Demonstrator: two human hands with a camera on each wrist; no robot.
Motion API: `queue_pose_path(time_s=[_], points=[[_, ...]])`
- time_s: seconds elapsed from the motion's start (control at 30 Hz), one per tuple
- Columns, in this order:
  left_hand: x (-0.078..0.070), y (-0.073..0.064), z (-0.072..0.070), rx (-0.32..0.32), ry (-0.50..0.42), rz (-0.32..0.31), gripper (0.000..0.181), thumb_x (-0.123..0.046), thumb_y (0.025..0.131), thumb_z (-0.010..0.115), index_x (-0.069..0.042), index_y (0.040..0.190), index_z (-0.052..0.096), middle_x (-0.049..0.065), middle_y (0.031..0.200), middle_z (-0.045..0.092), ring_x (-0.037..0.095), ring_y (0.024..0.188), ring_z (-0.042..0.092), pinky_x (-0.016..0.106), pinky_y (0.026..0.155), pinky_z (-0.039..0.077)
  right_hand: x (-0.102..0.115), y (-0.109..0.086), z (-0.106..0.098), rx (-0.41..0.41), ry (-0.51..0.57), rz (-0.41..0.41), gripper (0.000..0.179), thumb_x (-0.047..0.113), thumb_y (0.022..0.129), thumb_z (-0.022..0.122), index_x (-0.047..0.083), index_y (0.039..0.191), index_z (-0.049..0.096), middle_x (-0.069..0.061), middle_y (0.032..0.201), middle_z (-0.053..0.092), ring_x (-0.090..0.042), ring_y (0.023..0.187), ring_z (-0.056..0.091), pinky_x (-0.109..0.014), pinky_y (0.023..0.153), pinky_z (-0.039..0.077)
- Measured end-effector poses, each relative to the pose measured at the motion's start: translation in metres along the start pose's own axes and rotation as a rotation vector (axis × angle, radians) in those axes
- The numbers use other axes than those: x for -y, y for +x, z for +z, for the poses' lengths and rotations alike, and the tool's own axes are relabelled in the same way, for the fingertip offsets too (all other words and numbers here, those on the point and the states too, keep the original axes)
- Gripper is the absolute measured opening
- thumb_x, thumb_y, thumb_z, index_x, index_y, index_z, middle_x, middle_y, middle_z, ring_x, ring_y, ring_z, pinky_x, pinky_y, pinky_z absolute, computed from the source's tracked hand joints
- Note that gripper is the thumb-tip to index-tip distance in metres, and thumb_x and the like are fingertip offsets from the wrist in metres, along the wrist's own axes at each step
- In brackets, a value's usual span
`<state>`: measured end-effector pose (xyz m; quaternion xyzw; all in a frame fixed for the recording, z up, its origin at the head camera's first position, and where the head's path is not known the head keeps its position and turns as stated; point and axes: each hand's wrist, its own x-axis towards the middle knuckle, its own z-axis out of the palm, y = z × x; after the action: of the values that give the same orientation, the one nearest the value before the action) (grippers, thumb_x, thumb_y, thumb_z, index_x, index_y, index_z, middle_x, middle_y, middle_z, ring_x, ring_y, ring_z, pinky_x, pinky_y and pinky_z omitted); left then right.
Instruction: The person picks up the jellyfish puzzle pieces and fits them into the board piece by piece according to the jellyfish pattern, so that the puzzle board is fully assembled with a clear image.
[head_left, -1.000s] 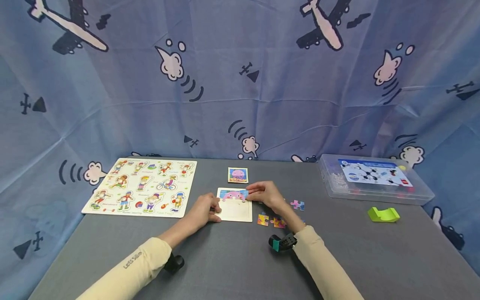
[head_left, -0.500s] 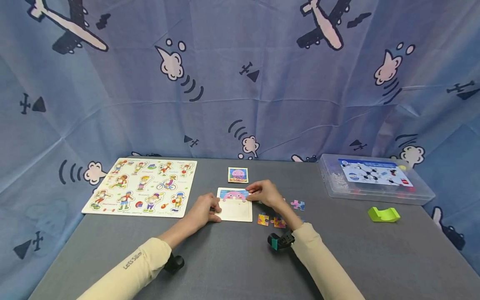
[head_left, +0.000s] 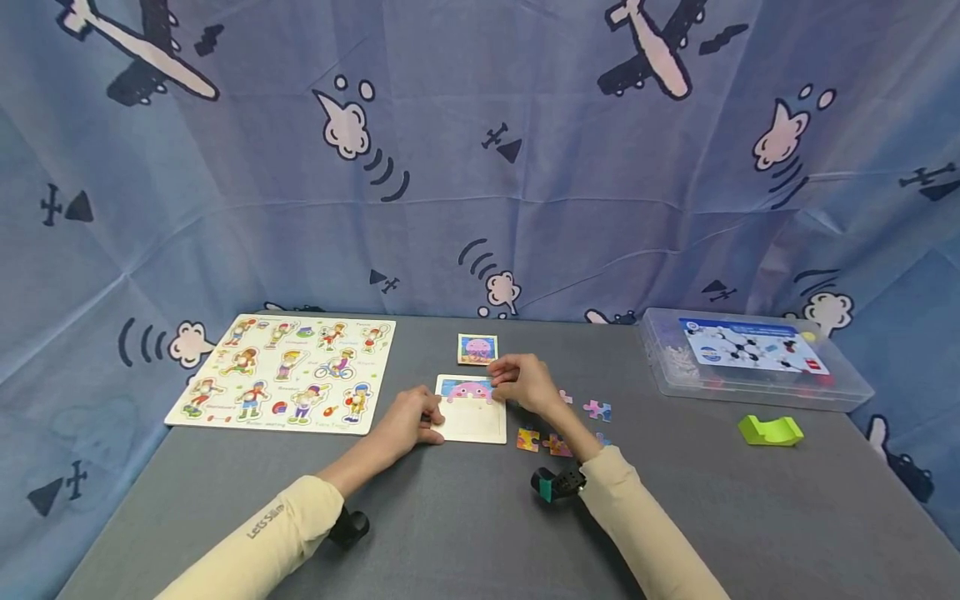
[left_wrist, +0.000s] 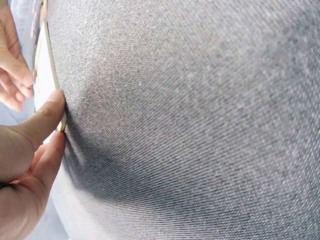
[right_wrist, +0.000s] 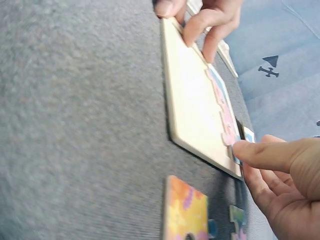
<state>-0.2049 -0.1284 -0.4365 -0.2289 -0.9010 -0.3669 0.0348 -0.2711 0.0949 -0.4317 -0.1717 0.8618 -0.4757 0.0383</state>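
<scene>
right hand (head_left: 525, 385) just crept up a bit, fingers loosely spread, maybe brushing the pink row (head_left: 467, 391) | left hand (head_left: 408, 417) pinching puzzle board (head_left: 472, 425) on the surface (head_left: 435, 533) | row's probably seated, rest bare

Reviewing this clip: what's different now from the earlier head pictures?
The right hand has edged forward and slightly left at the puzzle board's far right corner, uncovering more of the loose pieces near its wrist. No grip visibly taken or let go. Unchanged: the left hand holds the board's left side; the plastic box and green block stayed put.
</scene>
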Motion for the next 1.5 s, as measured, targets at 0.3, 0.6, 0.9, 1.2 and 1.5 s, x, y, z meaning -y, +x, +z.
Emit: queue_pose_path(time_s=[0.3, 0.6, 0.9, 1.2, 1.5], points=[[-0.001, -0.001, -0.001, 0.002, 0.004, 0.021, 0.023, 0.000, 0.064, 0.085, 0.005, 0.076, 0.066, 0.019, 0.091, 0.062, 0.034, 0.087, 0.066, 0.029, 0.066, 0.054, -0.004, -0.001, 0.005, -0.010, 0.002, -0.014, 0.032, -0.014, 0.071, 0.075, -0.009, 0.102, 0.067, -0.018, 0.090, 0.070, -0.026, 0.080, 0.068, -0.026, 0.066, 0.054], [0.002, -0.003, -0.002, -0.005, 0.046, 0.068, 0.023, -0.002, 0.065, 0.086, 0.004, 0.076, 0.066, 0.020, 0.091, 0.064, 0.032, 0.085, 0.066, 0.032, 0.067, 0.054, -0.006, -0.006, 0.012, -0.078, 0.017, -0.012, 0.027, -0.012, 0.073, 0.075, -0.007, 0.098, 0.069, -0.017, 0.086, 0.071, -0.024, 0.079, 0.069, -0.026, 0.068, 0.054], [0.004, -0.002, -0.001, 0.013, 0.038, 0.049, 0.024, -0.002, 0.066, 0.085, 0.005, 0.082, 0.068, 0.014, 0.086, 0.062, 0.023, 0.077, 0.064, 0.028, 0.067, 0.054, -0.002, -0.008, 0.016, -0.114, -0.043, 0.017, 0.033, -0.006, 0.066, 0.083, -0.004, 0.097, 0.070, -0.011, 0.083, 0.070, -0.021, 0.075, 0.066, -0.028, 0.069, 0.053], [0.003, -0.002, 0.000, 0.026, 0.032, 0.010, 0.023, -0.002, 0.067, 0.084, 0.004, 0.080, 0.066, 0.013, 0.085, 0.061, 0.023, 0.078, 0.063, 0.027, 0.067, 0.053, 0.000, -0.009, 0.027, -0.176, -0.082, 0.029, 0.032, 0.001, 0.066, 0.085, -0.003, 0.094, 0.069, -0.010, 0.081, 0.068, -0.020, 0.074, 0.064, -0.030, 0.069, 0.053], [0.004, -0.001, 0.000, 0.016, 0.049, 0.034, 0.026, -0.003, 0.066, 0.085, 0.006, 0.083, 0.068, 0.014, 0.086, 0.062, 0.024, 0.079, 0.064, 0.028, 0.067, 0.054, 0.003, -0.008, 0.033, -0.259, -0.125, -0.010, 0.027, 0.001, 0.066, 0.085, -0.004, 0.087, 0.069, -0.012, 0.076, 0.068, -0.020, 0.069, 0.064, -0.032, 0.066, 0.054]])
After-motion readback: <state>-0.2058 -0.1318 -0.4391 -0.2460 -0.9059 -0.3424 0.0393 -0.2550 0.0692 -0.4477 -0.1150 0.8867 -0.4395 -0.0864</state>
